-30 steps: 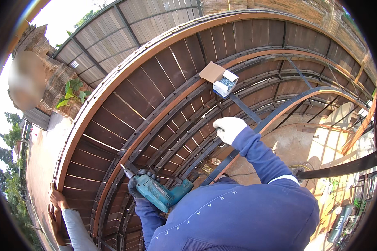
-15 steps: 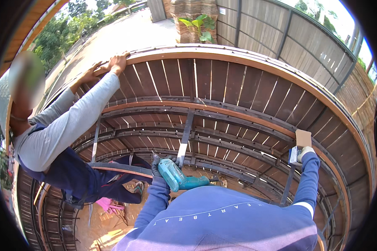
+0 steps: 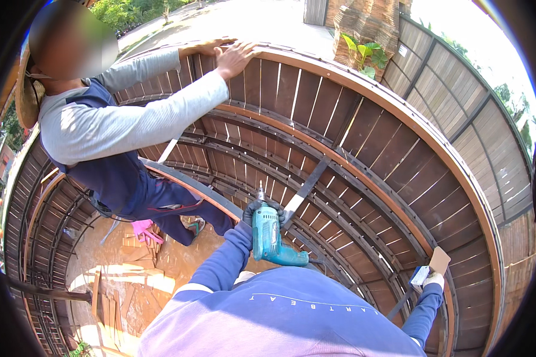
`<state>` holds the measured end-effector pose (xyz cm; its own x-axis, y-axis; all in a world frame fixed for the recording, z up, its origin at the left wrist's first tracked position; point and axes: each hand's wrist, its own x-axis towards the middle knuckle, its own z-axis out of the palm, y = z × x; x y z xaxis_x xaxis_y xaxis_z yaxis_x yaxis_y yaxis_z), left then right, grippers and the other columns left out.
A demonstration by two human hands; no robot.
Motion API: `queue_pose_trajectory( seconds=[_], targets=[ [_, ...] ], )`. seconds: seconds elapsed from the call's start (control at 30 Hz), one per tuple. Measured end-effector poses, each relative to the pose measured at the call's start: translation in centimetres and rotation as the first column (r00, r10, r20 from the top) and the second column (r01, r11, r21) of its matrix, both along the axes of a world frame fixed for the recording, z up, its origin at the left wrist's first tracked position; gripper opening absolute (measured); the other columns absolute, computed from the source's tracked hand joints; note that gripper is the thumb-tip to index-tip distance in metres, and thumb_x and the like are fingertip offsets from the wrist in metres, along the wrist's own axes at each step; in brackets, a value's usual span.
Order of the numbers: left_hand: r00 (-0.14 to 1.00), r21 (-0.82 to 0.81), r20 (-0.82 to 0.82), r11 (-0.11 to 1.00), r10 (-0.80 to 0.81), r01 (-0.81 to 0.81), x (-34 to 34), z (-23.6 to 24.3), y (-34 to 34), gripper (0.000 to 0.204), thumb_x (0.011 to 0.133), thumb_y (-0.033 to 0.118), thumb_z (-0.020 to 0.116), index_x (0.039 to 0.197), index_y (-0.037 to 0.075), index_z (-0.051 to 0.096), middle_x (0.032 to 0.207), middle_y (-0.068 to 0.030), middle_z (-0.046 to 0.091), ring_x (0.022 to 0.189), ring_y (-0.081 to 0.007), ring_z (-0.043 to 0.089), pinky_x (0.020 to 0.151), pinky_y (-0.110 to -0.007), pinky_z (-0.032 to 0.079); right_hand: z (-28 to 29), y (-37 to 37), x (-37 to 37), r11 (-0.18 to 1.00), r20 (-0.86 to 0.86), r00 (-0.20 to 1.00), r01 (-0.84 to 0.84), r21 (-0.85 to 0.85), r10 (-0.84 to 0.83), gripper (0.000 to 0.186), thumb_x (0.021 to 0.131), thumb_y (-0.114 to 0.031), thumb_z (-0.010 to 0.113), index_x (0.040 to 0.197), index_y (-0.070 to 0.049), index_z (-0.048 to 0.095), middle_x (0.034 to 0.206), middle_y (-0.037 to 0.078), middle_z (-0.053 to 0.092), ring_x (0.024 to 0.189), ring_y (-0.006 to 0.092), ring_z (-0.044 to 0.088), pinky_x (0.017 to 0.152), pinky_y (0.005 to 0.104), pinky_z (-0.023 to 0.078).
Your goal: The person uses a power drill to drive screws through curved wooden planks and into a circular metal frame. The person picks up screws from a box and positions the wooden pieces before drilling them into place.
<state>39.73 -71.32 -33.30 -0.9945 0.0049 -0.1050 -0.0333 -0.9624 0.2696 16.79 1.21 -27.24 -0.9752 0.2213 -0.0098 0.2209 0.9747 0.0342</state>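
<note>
My left hand (image 3: 255, 212), in a dark glove, grips a teal power drill (image 3: 269, 236) with its bit pointing up at the curved metal rails (image 3: 315, 196) under the brown wooden slats (image 3: 363, 149). My right hand (image 3: 433, 279), in a white glove, is stretched far right and holds a small cardboard box (image 3: 430, 268) against the slatted wall. A co-worker in a grey and navy shirt (image 3: 101, 131) stands at the left, one hand (image 3: 235, 58) pressed on the top rim of the round structure.
The round slatted wooden structure has a curved rim (image 3: 423, 137) and dark metal cross straps (image 3: 307, 187). Below lie a sandy floor with wood offcuts (image 3: 131, 262) and a pink glove (image 3: 143, 229). A fence (image 3: 458, 77) and a potted plant (image 3: 363, 53) stand outside.
The view has swung left along the curved wall, bringing the co-worker fully into sight. My right hand with the box has moved out to the far right; the drill stays near the centre.
</note>
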Motion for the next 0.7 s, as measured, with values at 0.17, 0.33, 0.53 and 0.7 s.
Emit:
queue_pose_trajectory(
  seconds=[0.17, 0.33, 0.53, 0.7],
  targets=[
    [0.996, 0.038, -0.085, 0.999, -0.036, 0.039, -0.6, -0.2, -0.1, 0.060, 0.079, 0.046, 0.077, 0.118, 0.001, 0.069, 0.114, -0.0197, 0.069, 0.104, -0.0365, 0.070, 0.096, -0.056, 0.059, -0.9, 1.0, 0.7, 0.997, -0.039, 0.998, 0.047, -0.053, -0.049, 0.022, 0.088, -0.005, 0.063, 0.105, 0.002, 0.075, 0.099, 0.028, 0.075, 0.097, 0.0432, 0.074, 0.090, 0.0474, 0.058],
    [0.999, -0.071, 0.040, 0.997, 0.009, -0.006, -0.7, 1.2, 0.6, 0.065, 0.079, 0.052, 0.078, 0.119, 0.002, 0.068, 0.107, -0.0165, 0.066, 0.097, -0.0339, 0.068, 0.093, -0.054, 0.059, -2.0, 3.7, 0.6, 0.978, -0.165, 0.980, 0.076, -0.194, -0.109, 0.022, 0.088, -0.005, 0.062, 0.104, 0.002, 0.075, 0.097, 0.026, 0.076, 0.097, 0.0404, 0.075, 0.088, 0.0456, 0.058],
    [1.000, 0.010, -0.030, 1.000, 0.008, -0.008, 0.0, -0.1, 0.2, 0.060, 0.080, 0.049, 0.077, 0.113, 0.000, 0.073, 0.106, -0.0230, 0.072, 0.099, -0.0381, 0.071, 0.097, -0.052, 0.059, -0.2, 0.2, 0.6, 0.995, 0.045, 0.999, 0.008, -0.096, -0.004, 0.028, 0.083, -0.015, 0.073, 0.105, 0.000, 0.080, 0.103, 0.024, 0.078, 0.099, 0.0376, 0.076, 0.093, 0.0424, 0.057],
    [0.998, 0.014, 0.051, 0.999, 0.029, -0.030, -0.1, 1.7, 0.8, 0.062, 0.076, 0.049, 0.080, 0.110, -0.002, 0.072, 0.102, -0.0229, 0.072, 0.096, -0.0400, 0.071, 0.100, -0.052, 0.057, -0.3, 0.3, -0.8, 0.997, 0.194, 0.978, -0.080, -0.005, 0.079, 0.029, 0.085, -0.020, 0.072, 0.105, -0.002, 0.081, 0.105, 0.024, 0.077, 0.103, 0.0378, 0.075, 0.095, 0.0429, 0.057]
  ],
)
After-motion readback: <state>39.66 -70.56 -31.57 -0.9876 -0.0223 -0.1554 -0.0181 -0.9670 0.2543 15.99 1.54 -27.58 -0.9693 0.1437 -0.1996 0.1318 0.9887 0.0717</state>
